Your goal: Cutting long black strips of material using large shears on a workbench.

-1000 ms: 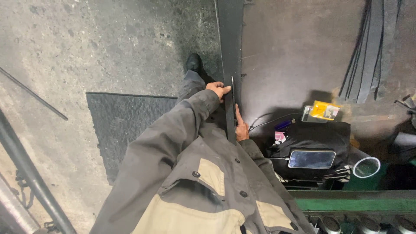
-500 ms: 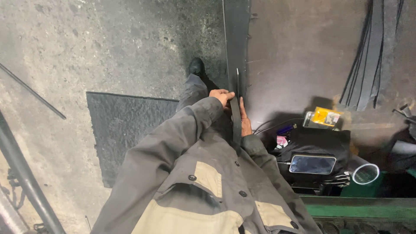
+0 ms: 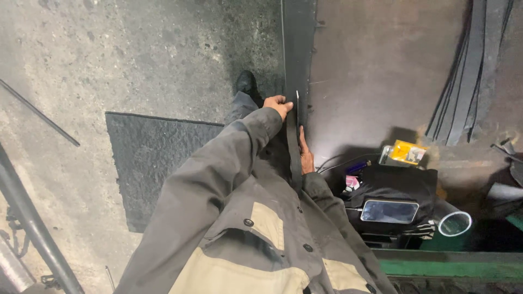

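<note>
Close against the grey jacket, the right hand (image 3: 306,155) lies flat along a long dark strip (image 3: 295,147), fingers extended. Just beyond, the left hand (image 3: 278,104) pinches the strip's upper end, fingers closed on it. Farther off, a black mat (image 3: 152,158) lies on the concrete floor (image 3: 136,54).

Yellow rectangular packet (image 3: 407,152) on bench, glossy phone screen (image 3: 389,211) below it

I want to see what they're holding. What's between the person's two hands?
In the head view, a long thin dark strip stands on edge between the left hand and the right hand. Both hands touch it.
</note>
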